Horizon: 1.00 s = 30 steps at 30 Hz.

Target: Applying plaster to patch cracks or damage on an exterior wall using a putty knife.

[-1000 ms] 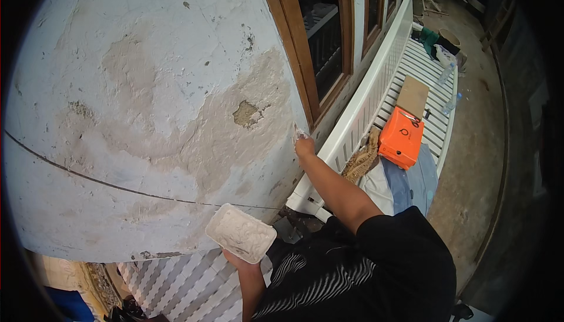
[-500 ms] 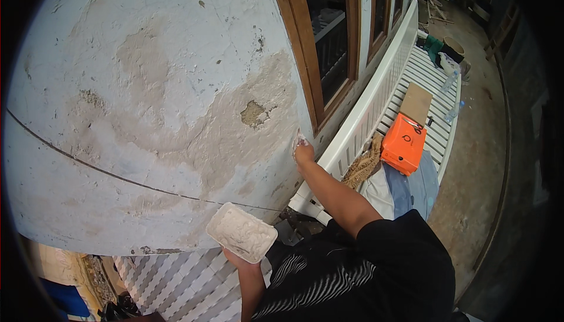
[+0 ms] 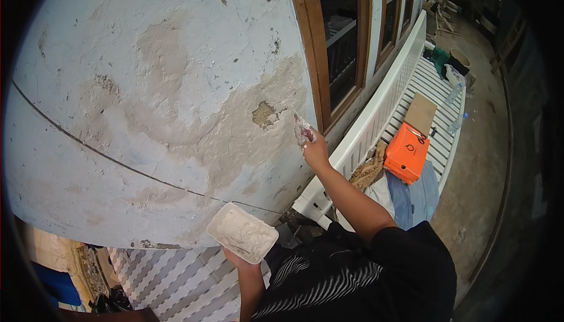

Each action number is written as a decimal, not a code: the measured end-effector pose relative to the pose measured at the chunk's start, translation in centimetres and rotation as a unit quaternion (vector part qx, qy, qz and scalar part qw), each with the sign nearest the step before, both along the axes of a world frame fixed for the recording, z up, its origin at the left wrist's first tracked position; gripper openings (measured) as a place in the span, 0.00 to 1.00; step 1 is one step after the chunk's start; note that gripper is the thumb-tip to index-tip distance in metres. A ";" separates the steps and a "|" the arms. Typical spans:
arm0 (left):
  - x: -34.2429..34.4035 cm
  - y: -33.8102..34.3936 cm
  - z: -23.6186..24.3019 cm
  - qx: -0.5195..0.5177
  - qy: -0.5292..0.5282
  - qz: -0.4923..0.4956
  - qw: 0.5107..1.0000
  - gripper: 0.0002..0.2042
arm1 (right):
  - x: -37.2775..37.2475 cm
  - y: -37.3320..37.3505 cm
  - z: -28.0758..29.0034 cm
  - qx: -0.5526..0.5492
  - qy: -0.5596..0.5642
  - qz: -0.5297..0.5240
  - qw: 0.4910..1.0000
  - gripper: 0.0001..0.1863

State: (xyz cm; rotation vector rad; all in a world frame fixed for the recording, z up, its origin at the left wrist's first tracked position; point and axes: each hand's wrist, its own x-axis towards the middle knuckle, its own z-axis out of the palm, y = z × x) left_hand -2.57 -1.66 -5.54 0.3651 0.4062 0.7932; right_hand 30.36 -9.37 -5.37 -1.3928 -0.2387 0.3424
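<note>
My left hand (image 3: 236, 258) grips the underside and near edge of a white rectangular plastic tub (image 3: 216, 238), with its fingers partly hidden. Pale, thick wall putty (image 3: 244, 231) fills the tub, its surface ridged. My right hand (image 3: 315, 149) is closed round a small putty-smeared scraper (image 3: 302, 129), whose tip is close to the wall beside the window frame; I cannot tell whether it touches. Left of that tip, a rough hole (image 3: 264, 114) shows in a beige patched area (image 3: 220, 131) of the light blue wall (image 3: 135, 4).
A brown-framed window (image 3: 320, 57) stands right of the patch. Along the wall runs a white slatted bench (image 3: 405, 78), bearing an orange box (image 3: 406, 156) with scissors, a brown board (image 3: 420, 113), folded cloth (image 3: 420, 195) and plastic bottles. A dark cable (image 3: 111, 154) crosses the wall low down.
My right hand has risen slightly and shifted right with the scraper, which now shows more fully. The view has swung a little left. The tub stays in my left hand.
</note>
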 end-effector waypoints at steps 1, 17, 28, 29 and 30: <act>0.2 0.0 0.0 -0.002 -0.001 -0.002 1.000 0.26 | 0.3 -0.2 1.8 -0.060 -0.076 -0.042 0.994 0.23; 1.0 0.2 -0.1 -0.007 -0.029 -0.018 0.999 0.29 | -0.9 -0.8 1.3 -0.199 -0.212 -0.022 0.956 0.19; 2.1 0.2 -0.1 0.005 -0.022 -0.029 0.999 0.29 | -2.0 2.2 3.7 -0.225 -0.329 -0.043 0.916 0.17; 2.2 0.3 -0.2 0.004 -0.018 -0.026 0.999 0.29 | -1.9 1.3 3.3 -0.211 -0.292 -0.019 0.933 0.17; 2.3 0.3 -0.2 0.004 -0.017 -0.026 1.000 0.29 | -1.7 0.6 3.0 -0.196 -0.254 0.007 0.947 0.17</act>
